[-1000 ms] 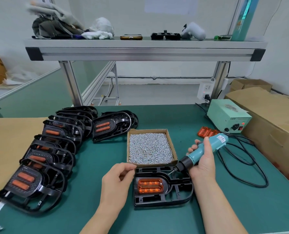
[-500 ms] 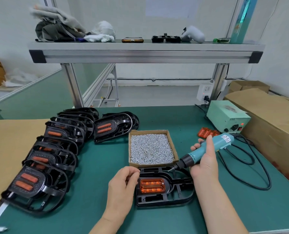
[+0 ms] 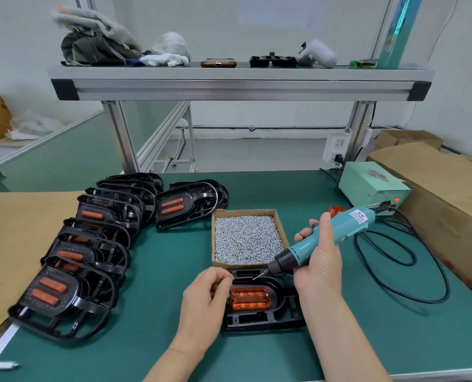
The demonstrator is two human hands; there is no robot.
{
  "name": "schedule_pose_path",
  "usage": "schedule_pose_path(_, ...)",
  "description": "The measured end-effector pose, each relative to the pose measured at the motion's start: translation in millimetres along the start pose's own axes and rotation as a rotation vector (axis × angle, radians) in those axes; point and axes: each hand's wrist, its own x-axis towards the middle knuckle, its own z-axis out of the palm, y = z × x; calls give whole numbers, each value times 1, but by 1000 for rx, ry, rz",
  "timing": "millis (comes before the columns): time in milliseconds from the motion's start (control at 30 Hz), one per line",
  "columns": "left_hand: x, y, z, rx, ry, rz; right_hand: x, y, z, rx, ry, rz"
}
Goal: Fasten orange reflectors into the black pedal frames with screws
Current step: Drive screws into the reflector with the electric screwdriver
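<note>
- One black pedal frame [image 3: 265, 317] lies flat on the green mat [image 3: 174, 271] at lower centre of the frame. One orange reflector [image 3: 250, 297], with two glowing bars, sits in its recess.
- The frame lies between your two hands, which are apart.
- Your left hand [image 3: 204, 296] rests against the frame's left edge, just beside the reflector. Its fingers are curled with the thumb against the fingertips; you cannot tell whether they pinch anything.
- Your right hand [image 3: 318, 260] grips one teal electric screwdriver [image 3: 336, 232] at the frame's upper right. The tool slants down to the left, and its bit [image 3: 257, 277] is over the frame's upper rim, just above the reflector.
- One open cardboard box [image 3: 281, 230], just above the frame, is filled with silver screws [image 3: 245, 235], far too many to count.
- At left, a curved row of overlapping pedal frames [image 3: 64, 296] runs from lower left up toward centre. At least six show, each with two orange bars where visible; overlap hides the exact count.
- Another pedal frame [image 3: 188, 205] stands apart left of the box, with at least one more behind it.
- At centre right: a few loose reflectors [image 3: 335, 209], one pale green power unit [image 3: 367, 186] and one looped black cable [image 3: 448, 285].
</note>
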Motion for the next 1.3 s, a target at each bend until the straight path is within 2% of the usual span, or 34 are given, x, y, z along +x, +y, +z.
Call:
schedule_pose_path(533,1,-4,-2,-151,-49,-86,-21,21,13,-152,28,-142)
schedule_pose_path(1300,4,-5,-3,-185,-76,-104,-24,30,15,-189,23,-158)
